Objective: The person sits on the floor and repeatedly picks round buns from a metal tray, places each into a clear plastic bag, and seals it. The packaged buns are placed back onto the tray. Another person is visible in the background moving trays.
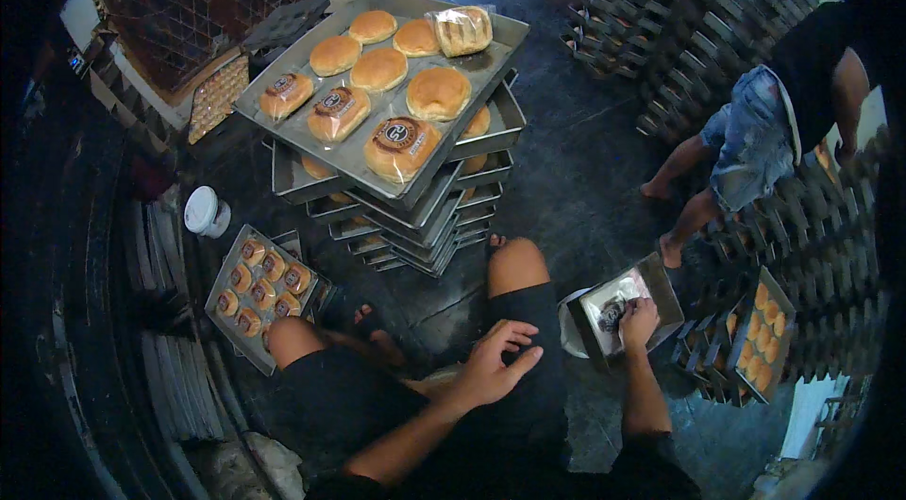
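My left hand hovers above my lap, fingers apart and holding nothing. To the right, my right hand reaches into a metal box. Its fingers touch the clear printed plastic bags lying there; whether they pinch one is hidden. Before me, a large metal baking tray tops a stack of trays. It carries several bare round buns, several buns in printed plastic bags and a grooved bread in clear wrap at the far right corner.
At left, a lower tray bears bagged buns, near a white lidded bucket. Stacked trays of buns stand at right. A person bends by the tray stacks. Another bun tray leans near the lattice.
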{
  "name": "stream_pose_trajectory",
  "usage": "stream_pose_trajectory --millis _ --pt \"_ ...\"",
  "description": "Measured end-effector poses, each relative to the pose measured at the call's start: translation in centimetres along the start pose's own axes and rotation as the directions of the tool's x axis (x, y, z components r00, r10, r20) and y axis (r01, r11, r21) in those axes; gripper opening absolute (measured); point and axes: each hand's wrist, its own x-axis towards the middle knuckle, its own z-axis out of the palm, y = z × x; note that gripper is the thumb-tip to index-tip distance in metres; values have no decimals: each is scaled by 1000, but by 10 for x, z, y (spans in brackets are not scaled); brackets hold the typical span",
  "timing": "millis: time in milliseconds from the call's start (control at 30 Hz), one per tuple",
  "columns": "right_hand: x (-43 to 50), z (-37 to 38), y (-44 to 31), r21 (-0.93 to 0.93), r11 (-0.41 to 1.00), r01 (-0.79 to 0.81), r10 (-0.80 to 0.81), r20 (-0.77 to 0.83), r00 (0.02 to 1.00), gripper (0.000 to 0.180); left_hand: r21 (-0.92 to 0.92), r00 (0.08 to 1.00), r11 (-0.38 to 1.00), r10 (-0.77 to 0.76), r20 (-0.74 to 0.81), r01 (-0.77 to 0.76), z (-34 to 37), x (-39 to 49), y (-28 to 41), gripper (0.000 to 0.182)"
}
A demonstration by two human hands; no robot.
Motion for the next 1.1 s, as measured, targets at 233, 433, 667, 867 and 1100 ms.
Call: stream_pose_trajectory --millis 233,433,667,867,1100 --pt "-23 -134 -183 599 760 254 -42 -344 938 6 139 956 976 196 -217 -169 4 12 -4 68" --pt "-39 -151 -295 891 403 208 -54 -204 978 14 -432 909 882 -11 -417 -187 -3 29 -14 32" --pt "-44 -162 -329 887 348 -304 -334 421 844 12 -464 832 880 -177 -526 -106 -94 -13 0 16" --pt "107 -202 -469 529 198 825 -798 -402 450 16 -713 651 651 -428 -627 -258 -193 -25 -37 15" --pt "372 -166 -564 -206 418 885 -906 -24 423 66 -872 655 461 -611 -446 -163 -181 -19 -107 15"
